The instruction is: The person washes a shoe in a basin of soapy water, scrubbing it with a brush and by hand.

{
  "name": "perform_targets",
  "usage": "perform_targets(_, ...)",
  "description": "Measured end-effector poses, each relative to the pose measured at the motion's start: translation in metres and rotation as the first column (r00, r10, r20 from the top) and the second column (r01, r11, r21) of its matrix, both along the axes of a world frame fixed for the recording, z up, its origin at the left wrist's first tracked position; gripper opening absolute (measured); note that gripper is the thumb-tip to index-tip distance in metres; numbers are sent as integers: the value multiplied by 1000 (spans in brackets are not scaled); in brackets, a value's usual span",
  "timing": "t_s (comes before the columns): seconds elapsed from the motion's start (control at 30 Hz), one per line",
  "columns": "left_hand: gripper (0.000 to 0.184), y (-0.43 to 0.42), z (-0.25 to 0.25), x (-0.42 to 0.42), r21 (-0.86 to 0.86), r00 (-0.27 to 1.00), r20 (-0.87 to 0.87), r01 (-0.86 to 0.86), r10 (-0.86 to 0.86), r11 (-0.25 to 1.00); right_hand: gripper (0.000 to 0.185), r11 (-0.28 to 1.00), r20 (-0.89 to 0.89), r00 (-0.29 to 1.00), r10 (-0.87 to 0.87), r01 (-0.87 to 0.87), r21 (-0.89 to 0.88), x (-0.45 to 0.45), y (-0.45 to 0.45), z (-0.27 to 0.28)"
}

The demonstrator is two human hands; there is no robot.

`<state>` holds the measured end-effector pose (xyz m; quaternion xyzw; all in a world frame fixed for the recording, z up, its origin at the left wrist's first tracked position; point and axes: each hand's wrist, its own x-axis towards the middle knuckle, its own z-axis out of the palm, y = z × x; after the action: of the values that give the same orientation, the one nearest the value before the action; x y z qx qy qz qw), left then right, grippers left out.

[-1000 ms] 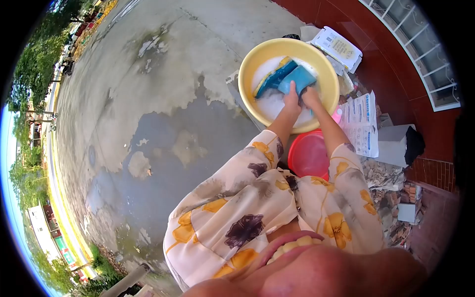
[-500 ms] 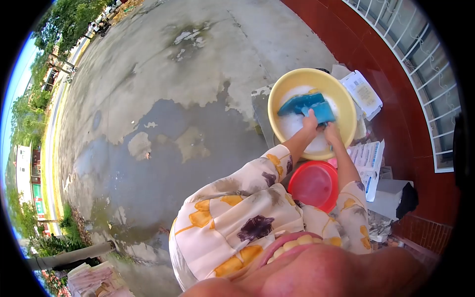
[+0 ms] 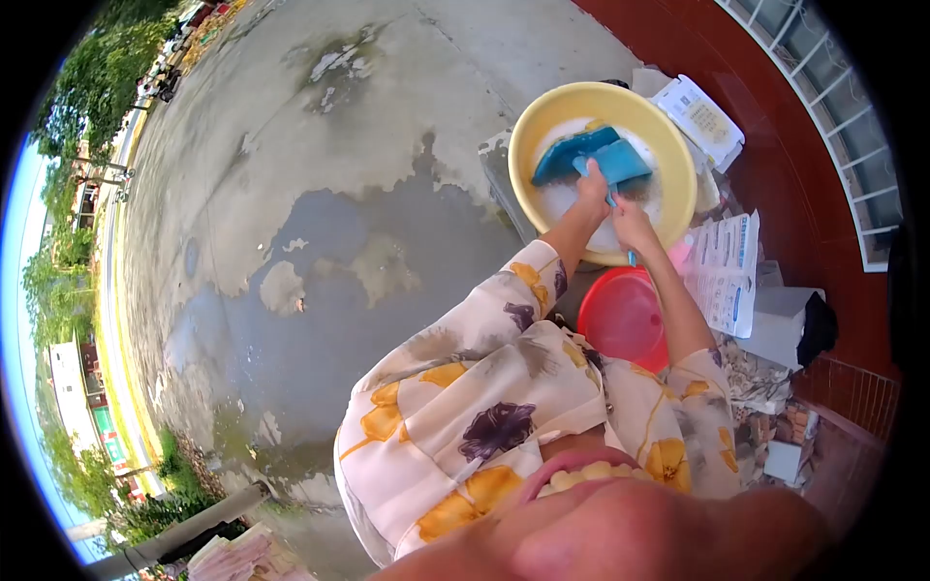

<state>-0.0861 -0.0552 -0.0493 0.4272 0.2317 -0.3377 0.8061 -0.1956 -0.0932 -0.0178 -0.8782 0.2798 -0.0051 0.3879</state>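
Note:
A blue boot (image 3: 620, 163) with a yellowish sole lies on its side over suds in the yellow basin (image 3: 681, 184). My left hand (image 3: 592, 190) grips the boot by the edge of its shaft. Close beside it, my right hand (image 3: 632, 225) is closed round a thin blue handle (image 3: 632, 258), whose end sticks out below the fingers. The far end of that handle is hidden near the boot's opening. White foam (image 3: 557, 198) shows around the boot.
A red basin (image 3: 625, 315) stands just below the yellow one. To the right are a white package (image 3: 704, 121), a printed sheet (image 3: 722, 271), a white box (image 3: 775, 324) with something black on it, and rubble. Wet concrete (image 3: 329, 252) stretches left; a red wall (image 3: 785, 184) runs along the right.
The view has shifted between frames. My right hand has pulled back from the boot's opening, and the blue handle now shows below it. My left hand keeps its hold on the boot.

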Motion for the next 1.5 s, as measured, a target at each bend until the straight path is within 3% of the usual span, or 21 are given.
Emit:
perform_targets(0.07,54,-3,-7,-2,65,998,30,46,-48,997,43,986,-128,990,-59,78,148,-6,-8,29)
perform_targets(0.1,53,2,8,-6,115,991,-3,136,-137,984,41,986,-178,980,-89,112,121,-4,-17,38)
perform_targets(0.13,54,2,18,-12,27,992,18,127,-127,992,41,992,-189,975,-121,126,19,7,-48,-8)
perform_targets(0.23,54,3,1,0,12,979,14,205,-205,979,45,984,-287,949,-128,158,84,11,-25,23)
perform_targets(0.3,54,-9,-56,19,-164,994,-21,103,-108,981,48,980,-155,988,9,23,199,0,1,37)
perform_targets(0.33,54,-7,-46,15,-158,992,-23,121,-126,980,49,973,-159,987,-32,67,223,-2,7,45)
perform_targets(0.4,56,3,-7,-1,63,983,-13,182,-182,981,47,977,-224,969,-105,143,160,-4,-8,38)
perform_targets(0.5,58,5,21,-13,110,980,23,195,-199,974,47,984,-330,933,-146,172,50,11,-41,18)
perform_targets(0.6,58,0,-22,7,3,986,-3,167,-167,986,49,963,-213,976,-38,93,254,11,-10,11)
perform_targets(0.7,57,9,-6,6,42,977,-55,208,-205,977,49,952,-152,988,-25,70,298,-4,8,28)
perform_targets(0.77,57,2,-15,2,-4,970,-10,242,-242,970,48,961,-158,986,-60,100,257,2,-11,13)
perform_targets(0.83,58,5,-5,-11,90,977,-15,212,-212,973,46,985,-137,976,-171,174,5,13,-30,-11)
perform_targets(0.87,58,5,-1,-13,22,974,-29,226,-226,974,45,931,49,979,-198,204,-304,23,-52,-71)
perform_targets(0.9,58,4,0,-10,19,974,-21,227,-227,974,45,929,57,978,-199,207,-307,25,-50,-55)
perform_targets(0.97,56,7,-9,-2,-94,966,-22,254,-257,963,44,984,-271,954,-125,155,92,24,-30,0)
perform_targets(1.07,55,9,-28,9,-60,965,-61,251,-255,966,44,971,-191,979,-69,110,211,4,7,39)
perform_targets(1.17,54,8,-32,0,-27,966,-63,249,-250,968,42,999,-340,940,-16,28,31,12,-32,16)
perform_targets(1.2,53,8,-25,-3,46,973,-68,224,-221,973,41,983,-227,974,-20,-23,-183,8,-45,6)
perform_targets(1.3,50,7,-9,-6,142,983,-111,164,-149,976,39,973,-335,942,-34,-46,-227,-10,-57,31)
perform_targets(1.37,47,5,-32,6,56,983,-91,163,-158,985,31,978,-188,978,-88,49,-204,-32,-47,45)
perform_targets(1.5,48,5,-41,12,-88,969,-118,210,-219,974,40,989,-212,977,18,-48,-141,-36,11,89)
